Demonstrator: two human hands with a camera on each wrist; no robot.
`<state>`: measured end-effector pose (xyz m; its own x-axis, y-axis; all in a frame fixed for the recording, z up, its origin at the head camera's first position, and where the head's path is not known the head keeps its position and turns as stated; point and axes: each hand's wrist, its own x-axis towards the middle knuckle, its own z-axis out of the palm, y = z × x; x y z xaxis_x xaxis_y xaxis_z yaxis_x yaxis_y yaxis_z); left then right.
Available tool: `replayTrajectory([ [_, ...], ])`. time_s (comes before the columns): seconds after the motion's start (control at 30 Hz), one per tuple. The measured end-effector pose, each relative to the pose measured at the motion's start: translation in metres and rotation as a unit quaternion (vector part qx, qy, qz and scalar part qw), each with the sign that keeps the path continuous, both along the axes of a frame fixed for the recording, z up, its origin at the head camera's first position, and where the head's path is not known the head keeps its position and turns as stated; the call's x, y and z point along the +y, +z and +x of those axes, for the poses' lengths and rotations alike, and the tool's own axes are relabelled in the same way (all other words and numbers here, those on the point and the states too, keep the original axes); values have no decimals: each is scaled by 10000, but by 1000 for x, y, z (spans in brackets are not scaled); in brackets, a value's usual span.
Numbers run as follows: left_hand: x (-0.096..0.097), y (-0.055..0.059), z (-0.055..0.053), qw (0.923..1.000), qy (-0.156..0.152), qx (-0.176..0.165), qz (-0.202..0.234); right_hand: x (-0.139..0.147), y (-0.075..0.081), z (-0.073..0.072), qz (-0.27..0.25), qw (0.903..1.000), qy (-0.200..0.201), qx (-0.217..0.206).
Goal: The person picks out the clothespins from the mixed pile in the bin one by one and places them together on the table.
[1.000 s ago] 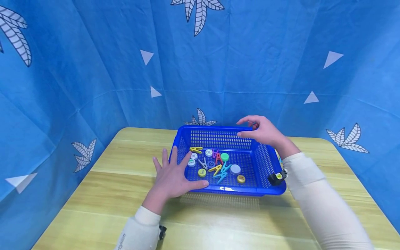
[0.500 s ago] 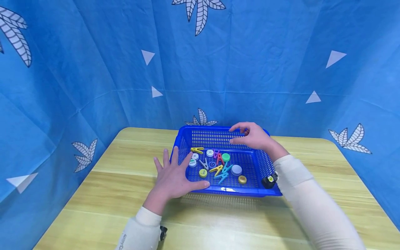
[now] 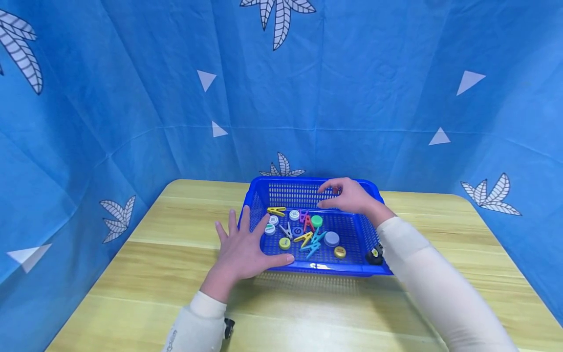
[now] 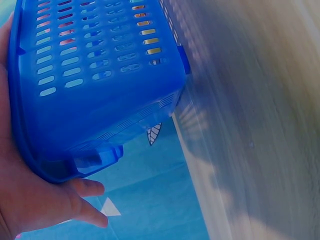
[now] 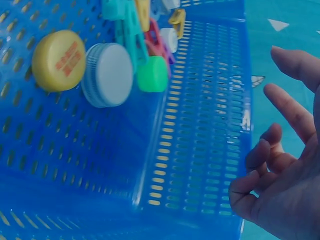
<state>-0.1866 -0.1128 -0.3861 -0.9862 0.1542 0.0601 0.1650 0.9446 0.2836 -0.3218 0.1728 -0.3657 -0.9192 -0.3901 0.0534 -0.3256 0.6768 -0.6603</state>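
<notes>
A blue plastic basket (image 3: 334,268) stands on the table, holding several bottle caps and small clothespins. My left hand (image 3: 241,250) rests on its front left corner, fingers spread; the left wrist view shows that hand (image 4: 40,205) against the basket's rim (image 4: 42,172). Over the back right part hovers my right hand (image 3: 349,196), thumb and index finger apart, nothing between them. Nearest below it are a green cap (image 3: 316,221) and a pale ridged cap (image 3: 332,239). A gold cap (image 5: 59,61) appears in the right wrist view. Turquoise clothespins (image 3: 311,248) and a red clothespin (image 3: 308,224) lie mid-basket.
The wooden table (image 3: 184,234) extends to both sides and in front of the basket. Behind it hangs a blue curtain (image 3: 374,98) with leaf and triangle prints. White caps (image 3: 270,229) and a yellow clothespin (image 3: 276,211) lie at the basket's left end.
My right hand has come from beyond the basket's right back edge, moving left and lower over the inside. The left hand and the basket's contents stay as they were.
</notes>
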Motion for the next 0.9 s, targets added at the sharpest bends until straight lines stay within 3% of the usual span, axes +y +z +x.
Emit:
replayTrajectory([
  [0.23,0,0,1,10000,-5,53,-20,-7,-10,-5,60,9993,-291,-245],
  [0.9,-1,-2,-1,10000,-11,6,-50,-30,-30,-13,886,9934,27,-733],
])
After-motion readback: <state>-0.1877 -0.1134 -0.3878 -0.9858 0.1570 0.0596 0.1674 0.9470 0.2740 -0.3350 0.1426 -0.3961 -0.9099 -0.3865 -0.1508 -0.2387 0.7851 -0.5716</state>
